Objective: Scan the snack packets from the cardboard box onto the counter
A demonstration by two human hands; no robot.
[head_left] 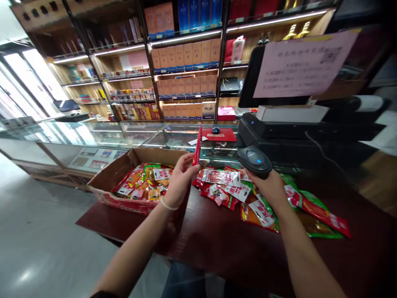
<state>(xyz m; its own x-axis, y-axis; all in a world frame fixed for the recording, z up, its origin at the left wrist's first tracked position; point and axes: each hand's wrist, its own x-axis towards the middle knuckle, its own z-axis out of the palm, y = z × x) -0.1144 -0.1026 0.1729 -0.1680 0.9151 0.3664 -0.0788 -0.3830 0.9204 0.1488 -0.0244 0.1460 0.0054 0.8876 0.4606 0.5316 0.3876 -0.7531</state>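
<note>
Red packet (pixel 198 145), apparently just one, edge-on, is pinched by left fingers (pixel 185 159); right fingers (pixel 257 180) grasp one scanner (pixel 254 159).

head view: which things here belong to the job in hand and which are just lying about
Likely part of the job:
red packet in the left hand
scanner in the right hand
loose packets
cardboard box

Likely just lying about:
mouse
paper sign
shelf boxes

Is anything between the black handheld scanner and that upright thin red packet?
Nothing visible stands between the scanner in the right hand and the packet in the left hand; glossy multicoloured packets lie lower.
</note>
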